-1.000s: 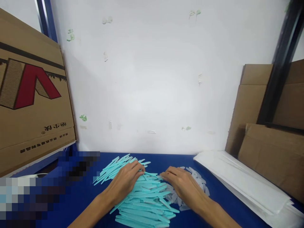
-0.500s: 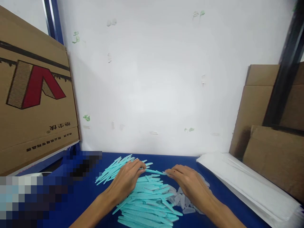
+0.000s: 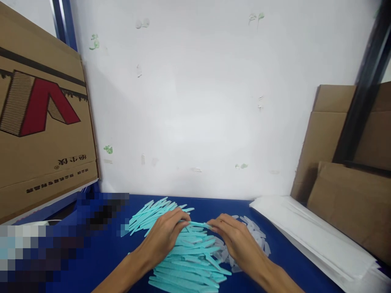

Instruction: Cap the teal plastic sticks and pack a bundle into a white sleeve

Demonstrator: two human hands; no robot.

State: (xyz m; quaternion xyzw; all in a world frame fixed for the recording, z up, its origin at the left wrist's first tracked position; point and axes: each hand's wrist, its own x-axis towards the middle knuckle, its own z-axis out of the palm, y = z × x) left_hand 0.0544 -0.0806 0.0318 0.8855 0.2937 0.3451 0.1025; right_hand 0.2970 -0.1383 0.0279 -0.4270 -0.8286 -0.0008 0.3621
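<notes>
Head view: turquoise strip [image 3: 198, 224] partly invisible inside left hand [image 3: 169, 228]

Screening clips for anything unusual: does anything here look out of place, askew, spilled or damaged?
Yes, mildly. The big cardboard box on the left bears upside-down lettering, so it seems inverted. The white wall has greenish and grey blemishes, possibly old residue. The teal strips lie in loose piles, with nothing plainly damaged.
</notes>
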